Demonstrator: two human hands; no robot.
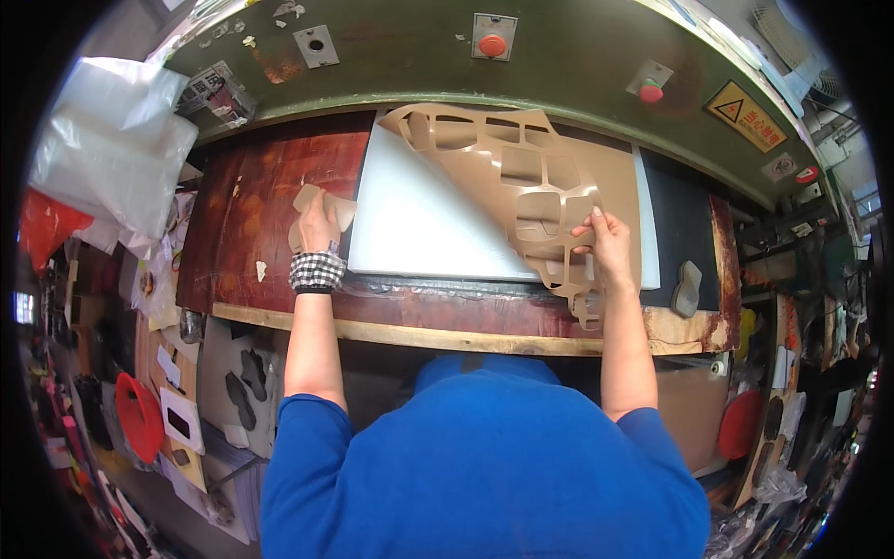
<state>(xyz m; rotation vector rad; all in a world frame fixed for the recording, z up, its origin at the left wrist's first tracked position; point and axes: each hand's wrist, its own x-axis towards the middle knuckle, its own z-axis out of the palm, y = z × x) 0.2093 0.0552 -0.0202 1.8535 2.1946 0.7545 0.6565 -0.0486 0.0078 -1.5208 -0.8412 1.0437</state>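
My right hand (605, 238) pinches a thin tan sheet (470, 154) with several cut-out holes. One corner of that sheet is folded back, and its strip-like end hangs past the front of the white board (419, 224) under it. To the left, over the dark red work surface, my left hand (318, 224) closes on a few tan cut pieces (307, 197). Their edges stick out around the fingers, and how many there are cannot be made out. A checked cuff (316, 270) wraps my left wrist.
A green machine beam (391, 65) with red push buttons (492, 45) spans the back. At the right end of the bench lies a grey sole-shaped piece (686, 289). Clear plastic bags (116, 140) hang at the far left. Red stools (138, 417) stand below on both sides.
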